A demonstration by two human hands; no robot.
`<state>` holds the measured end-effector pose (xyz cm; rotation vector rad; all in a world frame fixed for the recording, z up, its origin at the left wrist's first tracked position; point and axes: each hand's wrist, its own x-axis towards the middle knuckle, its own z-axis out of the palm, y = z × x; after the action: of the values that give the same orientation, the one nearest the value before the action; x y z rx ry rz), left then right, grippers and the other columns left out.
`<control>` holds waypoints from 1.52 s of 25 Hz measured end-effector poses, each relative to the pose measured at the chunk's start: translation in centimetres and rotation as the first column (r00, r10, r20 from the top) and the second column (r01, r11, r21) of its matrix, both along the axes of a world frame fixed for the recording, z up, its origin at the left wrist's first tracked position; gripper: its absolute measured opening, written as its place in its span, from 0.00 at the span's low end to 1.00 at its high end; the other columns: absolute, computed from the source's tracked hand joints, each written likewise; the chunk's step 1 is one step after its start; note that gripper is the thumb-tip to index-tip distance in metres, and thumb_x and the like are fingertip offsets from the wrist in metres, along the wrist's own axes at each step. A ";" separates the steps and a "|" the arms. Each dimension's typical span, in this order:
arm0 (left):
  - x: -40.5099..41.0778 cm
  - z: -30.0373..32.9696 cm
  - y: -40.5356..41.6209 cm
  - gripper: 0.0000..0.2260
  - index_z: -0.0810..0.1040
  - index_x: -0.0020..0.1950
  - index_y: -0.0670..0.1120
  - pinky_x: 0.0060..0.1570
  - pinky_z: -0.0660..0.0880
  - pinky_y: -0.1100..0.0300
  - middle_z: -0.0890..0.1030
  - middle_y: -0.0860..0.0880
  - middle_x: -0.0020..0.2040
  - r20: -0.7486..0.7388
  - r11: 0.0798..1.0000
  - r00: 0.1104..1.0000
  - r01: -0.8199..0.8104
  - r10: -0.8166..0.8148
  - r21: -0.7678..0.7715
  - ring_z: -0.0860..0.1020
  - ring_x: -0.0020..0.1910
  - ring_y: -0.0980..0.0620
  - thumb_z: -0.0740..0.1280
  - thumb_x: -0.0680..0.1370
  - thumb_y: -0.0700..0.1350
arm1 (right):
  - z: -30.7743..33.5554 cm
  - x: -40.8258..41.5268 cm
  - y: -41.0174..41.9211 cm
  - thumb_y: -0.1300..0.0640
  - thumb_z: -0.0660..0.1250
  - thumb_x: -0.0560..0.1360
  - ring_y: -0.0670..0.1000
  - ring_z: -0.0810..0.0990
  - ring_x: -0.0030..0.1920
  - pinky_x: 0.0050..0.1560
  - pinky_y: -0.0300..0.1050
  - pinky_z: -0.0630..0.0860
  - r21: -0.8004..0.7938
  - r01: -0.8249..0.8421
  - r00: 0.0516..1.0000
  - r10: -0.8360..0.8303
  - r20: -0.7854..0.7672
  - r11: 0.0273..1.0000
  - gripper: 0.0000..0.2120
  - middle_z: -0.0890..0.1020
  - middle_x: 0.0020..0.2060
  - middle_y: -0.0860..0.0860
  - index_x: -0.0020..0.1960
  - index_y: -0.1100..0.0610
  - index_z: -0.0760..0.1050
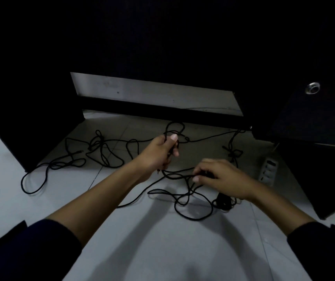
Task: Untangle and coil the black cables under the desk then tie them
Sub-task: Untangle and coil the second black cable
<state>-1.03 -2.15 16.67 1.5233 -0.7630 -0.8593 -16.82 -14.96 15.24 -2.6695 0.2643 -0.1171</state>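
Black cables [109, 153] sprawl in loose, tangled loops across the pale tiled floor [162, 250] under the dark desk [162, 37], running from the far left to a knotted bunch at the far right. The left hand [160, 151] is raised near the middle, its fingers curled round a few strands gathered into a loop that rises above the thumb. The right hand [221, 179], lower and nearer, pinches a strand with its fingertips over another snarl. A white power strip [268, 169] lies at the right, beside a dark cabinet [314, 149].
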 end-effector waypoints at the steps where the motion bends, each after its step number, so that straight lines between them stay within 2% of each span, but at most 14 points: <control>1: -0.1 -0.2 0.1 0.12 0.68 0.48 0.43 0.21 0.60 0.67 0.75 0.48 0.37 0.035 1.000 0.999 0.017 -0.018 0.026 0.62 0.20 0.60 0.54 0.84 0.50 | 0.7 0.1 -0.1 0.54 0.67 0.77 0.39 0.73 0.41 0.41 0.29 0.66 -0.048 -0.026 0.999 0.028 0.044 0.998 0.05 0.76 0.42 0.45 0.50 0.54 0.80; 5: -1.0 -0.6 -0.2 0.11 0.70 0.49 0.43 0.33 0.72 0.65 0.79 0.49 0.41 0.117 0.998 0.992 0.040 -0.046 0.046 0.74 0.33 0.56 0.54 0.84 0.48 | 2.7 1.0 0.6 0.56 0.71 0.74 0.41 0.73 0.39 0.41 0.29 0.67 -0.194 -0.029 0.976 0.070 0.204 0.981 0.06 0.74 0.41 0.45 0.48 0.57 0.80; 7: -1.5 -0.8 -0.2 0.10 0.70 0.50 0.43 0.42 0.77 0.61 0.79 0.47 0.41 0.051 0.995 0.994 0.100 -0.100 0.011 0.79 0.38 0.51 0.54 0.84 0.47 | 3.2 1.2 0.9 0.53 0.71 0.74 0.47 0.76 0.41 0.42 0.41 0.74 -0.282 0.015 0.970 0.055 0.237 0.959 0.08 0.75 0.42 0.47 0.48 0.57 0.78; 10: -2.0 -1.2 0.0 0.10 0.67 0.51 0.42 0.35 0.76 0.57 0.75 0.46 0.35 0.053 0.985 0.984 0.172 -0.173 0.023 0.76 0.30 0.52 0.53 0.84 0.47 | 3.7 1.3 1.0 0.49 0.71 0.73 0.52 0.77 0.43 0.42 0.51 0.75 -0.367 0.072 0.968 0.024 0.251 0.928 0.13 0.76 0.45 0.50 0.49 0.58 0.76; 16: -2.1 -1.6 -0.5 0.15 0.70 0.47 0.47 0.25 0.66 0.61 0.67 0.52 0.28 0.262 0.981 0.946 0.171 -0.189 0.089 0.64 0.22 0.58 0.54 0.82 0.57 | 4.4 1.4 -0.9 0.59 0.71 0.74 0.52 0.76 0.43 0.42 0.44 0.72 -0.324 -0.017 0.959 0.107 0.262 0.946 0.10 0.75 0.46 0.55 0.52 0.63 0.77; 21: -1.8 -1.7 -0.4 0.13 0.69 0.38 0.54 0.29 0.66 0.60 0.69 0.55 0.29 0.569 0.970 0.786 0.217 -0.243 0.113 0.67 0.24 0.61 0.56 0.82 0.55 | 3.8 1.3 -2.1 0.52 0.69 0.75 0.54 0.80 0.49 0.48 0.49 0.77 -0.361 0.098 0.951 0.019 0.309 0.927 0.17 0.81 0.51 0.57 0.59 0.62 0.78; 23: -1.7 -1.7 -0.3 0.12 0.70 0.41 0.54 0.30 0.67 0.59 0.69 0.55 0.30 0.560 0.973 0.799 0.218 -0.221 0.073 0.68 0.26 0.60 0.56 0.82 0.55 | 3.4 1.4 -1.9 0.46 0.67 0.74 0.52 0.81 0.45 0.45 0.49 0.77 -0.227 0.197 0.946 -0.124 0.300 0.954 0.16 0.83 0.44 0.54 0.53 0.57 0.81; 26: -1.7 -2.0 -0.1 0.15 0.71 0.52 0.43 0.32 0.68 0.58 0.68 0.53 0.32 0.471 0.970 0.851 0.238 -0.231 0.046 0.67 0.29 0.56 0.55 0.82 0.55 | 3.0 1.8 -1.5 0.44 0.68 0.73 0.44 0.75 0.29 0.31 0.41 0.71 0.181 0.271 0.913 -0.312 0.261 0.945 0.13 0.78 0.29 0.47 0.40 0.53 0.79; 28: -2.1 -2.3 -0.1 0.16 0.69 0.54 0.41 0.34 0.70 0.58 0.70 0.51 0.35 0.430 0.968 0.871 0.251 -0.236 0.023 0.68 0.31 0.56 0.55 0.82 0.55 | 2.8 2.3 -0.9 0.47 0.69 0.74 0.42 0.71 0.25 0.27 0.35 0.68 0.530 0.250 0.868 -0.430 0.249 0.810 0.12 0.76 0.26 0.45 0.37 0.54 0.76; 30: -2.6 -2.5 -0.2 0.11 0.69 0.52 0.48 0.37 0.71 0.65 0.73 0.54 0.39 0.429 0.966 0.875 0.257 -0.223 -0.022 0.71 0.33 0.62 0.56 0.82 0.54 | 2.7 2.9 -0.1 0.47 0.68 0.75 0.42 0.69 0.25 0.26 0.35 0.68 0.741 0.206 0.817 -0.529 0.229 0.639 0.14 0.73 0.26 0.44 0.36 0.54 0.75; 32: -3.4 -2.6 -0.5 0.05 0.68 0.57 0.58 0.39 0.70 0.76 0.76 0.62 0.46 0.369 0.958 0.900 0.277 -0.231 -0.075 0.75 0.39 0.72 0.59 0.82 0.53 | 2.7 3.6 0.7 0.45 0.68 0.75 0.44 0.68 0.25 0.26 0.37 0.71 0.858 0.156 0.789 -0.584 0.190 0.490 0.16 0.71 0.25 0.45 0.37 0.56 0.74; 34: -4.0 -2.9 -0.9 0.12 0.64 0.63 0.61 0.46 0.72 0.75 0.76 0.63 0.54 0.294 0.953 0.929 0.273 -0.225 -0.132 0.75 0.50 0.73 0.61 0.81 0.51 | 2.9 4.1 1.2 0.45 0.69 0.74 0.45 0.68 0.23 0.25 0.38 0.72 0.908 0.119 0.782 -0.601 0.163 0.401 0.16 0.70 0.24 0.46 0.37 0.57 0.73; 36: -4.0 -3.2 -1.4 0.13 0.64 0.64 0.58 0.48 0.74 0.66 0.76 0.60 0.54 0.289 0.959 0.934 0.255 -0.211 -0.124 0.77 0.50 0.66 0.61 0.81 0.50 | 3.1 4.3 1.3 0.46 0.69 0.74 0.44 0.70 0.23 0.24 0.37 0.71 0.889 0.124 0.777 -0.601 0.190 0.442 0.16 0.71 0.24 0.46 0.37 0.58 0.73; 38: -3.6 -3.2 -1.5 0.08 0.70 0.60 0.48 0.41 0.71 0.63 0.77 0.54 0.42 0.361 0.966 0.907 0.253 -0.216 -0.057 0.74 0.37 0.61 0.59 0.82 0.48 | 3.1 4.2 1.0 0.47 0.69 0.75 0.41 0.73 0.26 0.30 0.34 0.72 0.798 0.177 0.772 -0.585 0.251 0.576 0.15 0.72 0.26 0.46 0.36 0.57 0.75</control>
<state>-4.62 -3.69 13.48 1.5313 -1.2569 -0.7143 -12.57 -14.01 18.31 -1.6262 0.5991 -0.6811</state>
